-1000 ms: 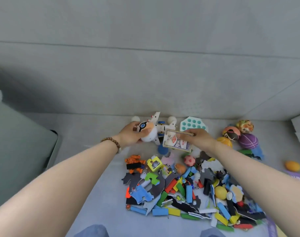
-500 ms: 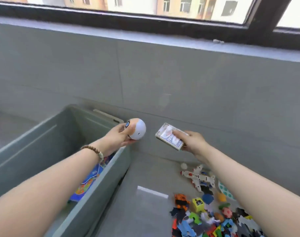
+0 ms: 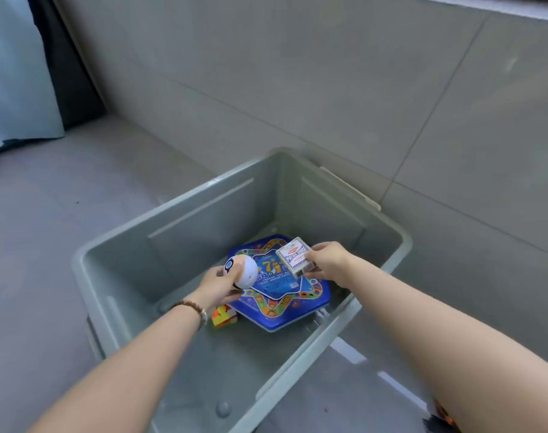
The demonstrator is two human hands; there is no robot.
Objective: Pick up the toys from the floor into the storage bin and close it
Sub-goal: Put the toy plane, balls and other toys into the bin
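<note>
We are now reaching down inside the bin [image 3: 178, 201], no longer above its rim: our left hand [image 3: 218, 284] is gripping the ball [image 3: 243, 270], our right hand [image 3: 327, 260] is pinching the card box [image 3: 294, 256], both over the board [image 3: 285, 304].

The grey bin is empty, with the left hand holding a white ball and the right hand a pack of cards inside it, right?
Not empty: the head view shows a blue game board and a small orange block toy on the floor of the bin. The left hand does hold the white ball, the right hand the pack of cards.
</note>
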